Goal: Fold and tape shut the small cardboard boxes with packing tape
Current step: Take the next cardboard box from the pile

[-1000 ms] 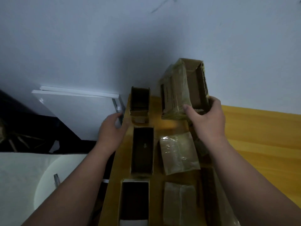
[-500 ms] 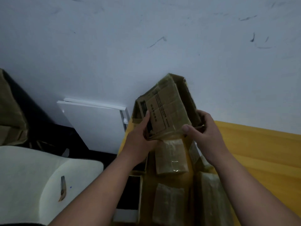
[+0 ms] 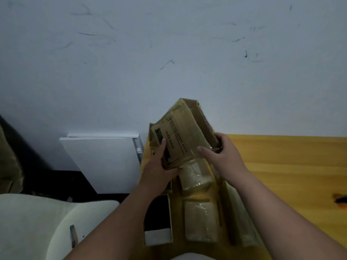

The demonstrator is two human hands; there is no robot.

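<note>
L hand (image 3: 159, 166) & R hand (image 3: 219, 156) both clamped on tilted, glossy tape-wrapped cardboard box (image 3: 180, 136), printed face up btwn them, open end far.

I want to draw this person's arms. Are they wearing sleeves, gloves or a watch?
No. Both forearms are bare right up to the bottom edge of the picture, so no sleeves show. The left hand and right hand wear no gloves, and no watch, bracelet or ring shows. The light is dim, so tiny details could be missed.
</note>
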